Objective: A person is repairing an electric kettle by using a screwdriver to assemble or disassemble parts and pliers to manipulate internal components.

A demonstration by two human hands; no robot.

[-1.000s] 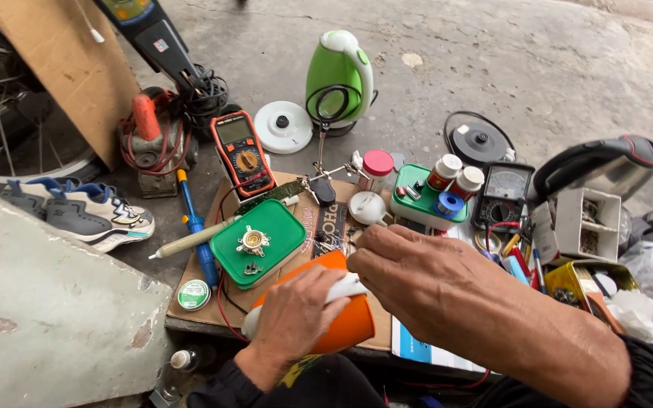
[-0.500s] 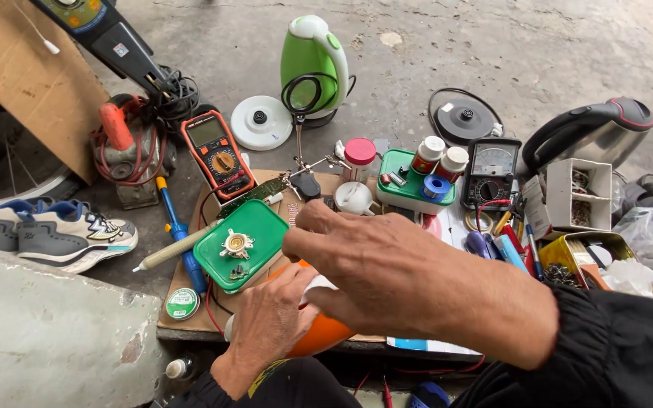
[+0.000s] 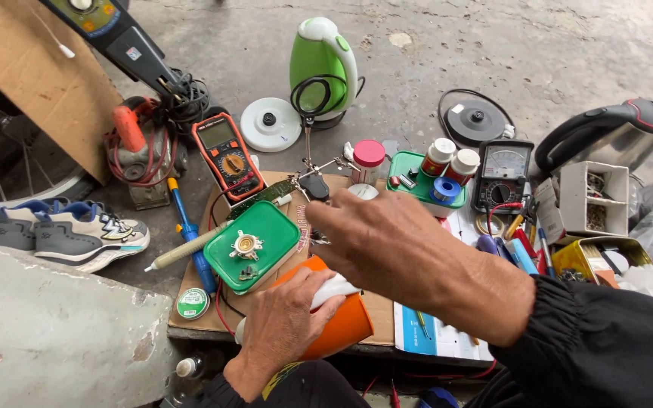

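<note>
My left hand (image 3: 285,325) grips an orange appliance body (image 3: 345,325) with a white handle part (image 3: 334,291), held at the near edge of a small wooden board (image 3: 190,302). My right hand (image 3: 387,242) hovers palm down over the board's middle, fingers apart and empty, reaching left toward a green lid (image 3: 255,245) that carries small metal parts. A soldering iron (image 3: 190,245) lies left of that lid.
An orange multimeter (image 3: 228,155), a green kettle (image 3: 323,68), a white kettle base (image 3: 270,125), a black base (image 3: 478,121), an analogue meter (image 3: 502,174), a steel kettle (image 3: 606,136), parts boxes (image 3: 591,200), small jars (image 3: 368,159), shoes (image 3: 69,230).
My right hand has moved left and forward over the board, away from the orange body. The view has shifted; my left hand keeps its grip.
</note>
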